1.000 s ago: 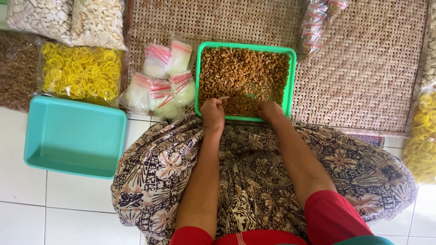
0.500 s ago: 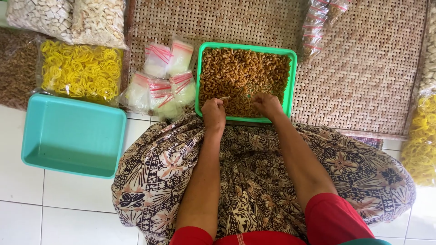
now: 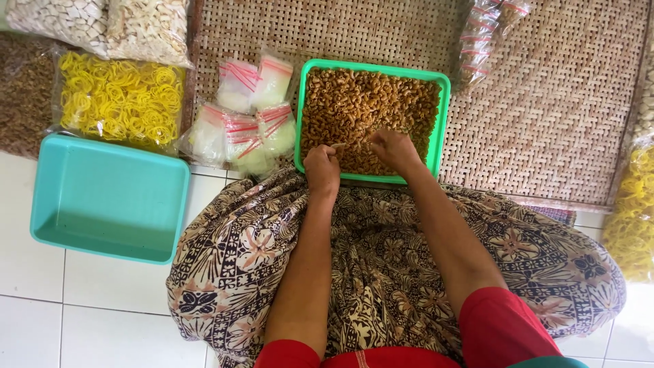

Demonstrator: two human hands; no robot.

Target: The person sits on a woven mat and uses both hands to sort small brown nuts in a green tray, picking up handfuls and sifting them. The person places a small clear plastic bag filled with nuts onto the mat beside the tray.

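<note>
1. Hands meet over the near edge of a green tray (image 3: 444, 116) that sits on a woven mat (image 3: 558, 102), seen from above.
2. The tray is filled with small brown curled snacks (image 3: 368, 102).
3. The left hand (image 3: 321, 167) is curled into a loose fist at the tray's near left corner, its fingertips pinched on something thin and pale; what it is cannot be told.
4. The right hand (image 3: 394, 148) rests on the snacks just to the right, fingers bent down and pinched together towards the left hand. Whether it grips the same thin piece or some snacks cannot be told.
5. The two hands are close together, nearly touching.
6. Both forearms reach out over a lap covered in a brown and cream patterned cloth (image 3: 381, 272), with red sleeves (image 3: 504, 327) at the bottom edge.
7. Left of the tray, touching it, lies a heap of small clear bags (image 3: 248, 112) with red strips, holding something white.
8. Further left is a bag of yellow rings (image 3: 119, 99), and above it bags of pale chips (image 3: 102, 24).
9. An empty turquoise tub (image 3: 109, 197) stands on the white tiled floor (image 3: 68, 313), just beside the lap.
10. More yellow rings (image 3: 630, 218) lie at the right edge.
</note>
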